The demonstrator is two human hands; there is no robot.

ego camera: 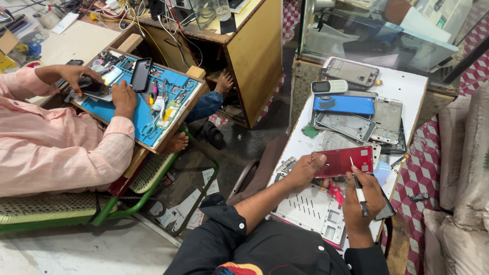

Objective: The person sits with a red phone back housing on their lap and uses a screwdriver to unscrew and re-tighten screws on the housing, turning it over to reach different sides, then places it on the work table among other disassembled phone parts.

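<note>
At the far left a co-worker in a pink striped shirt (56,147) leans over a blue work mat (140,114) on a wooden board, both hands on a small device; a dark phone (141,74) stands propped on the mat beside tweezers and small tools. That bench lies well apart from the person's own table, with a dark gap of floor and a green-framed chair (153,198) between.

Moving right, the left hand (304,170) pinches the left short end of the red phone panel (344,161), thumb on top and fingers beneath. The panel's long axis runs left to right, nearly level, held just above the white table (407,84). The right hand (362,196) sits just below and to the right of the panel, closed around a thin white-handled tool (358,189) whose tip points up and touches the panel's lower right edge. So the tool hand is the nearer to that corner, and the panel lies up and left of its grip.

Beyond the panel, 1 blue phone back (344,104), grey metal frames (349,126) and a small keypad phone (329,86) crowd the tabletop. A white perforated frame (305,209) lies under the wrists. The table's right edge is near, with stacked sacks (466,178) past it.
</note>
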